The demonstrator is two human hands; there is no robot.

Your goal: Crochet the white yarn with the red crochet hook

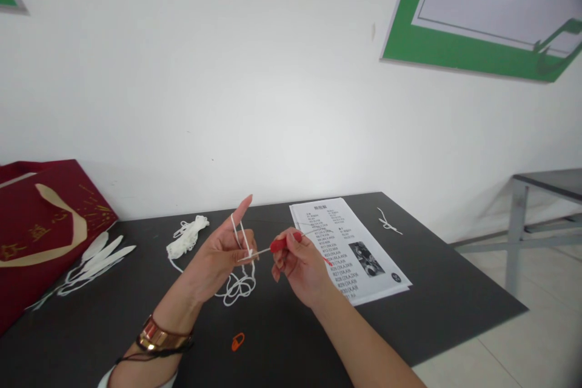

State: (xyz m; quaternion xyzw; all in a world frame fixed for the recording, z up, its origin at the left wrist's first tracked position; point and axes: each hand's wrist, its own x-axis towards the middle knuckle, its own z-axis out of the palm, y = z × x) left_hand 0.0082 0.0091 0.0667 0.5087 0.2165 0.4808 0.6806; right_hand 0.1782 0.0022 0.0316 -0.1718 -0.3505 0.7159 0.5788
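Note:
White yarn (244, 234) runs over the raised index finger of my left hand (217, 254), whose other fingers pinch the strand low down. My right hand (300, 264) is closed around the red handle of a crochet hook (278, 245). The hook's metal shaft points left and meets the yarn at my left fingertips, where a small loop or knot sits; its exact form is too small to tell. Loose yarn coils (239, 287) lie on the table below my left hand. A white yarn bundle (187, 237) rests farther left, with a strand trailing from it.
Printed pattern sheets (339, 218) lie on the dark table (436, 291) beyond my right hand. An orange stitch marker (237, 341) is near the front. White crocheted-looking strips (97, 264) and a red gift bag (50, 212) are at left, a yarn scrap (388, 222) at right.

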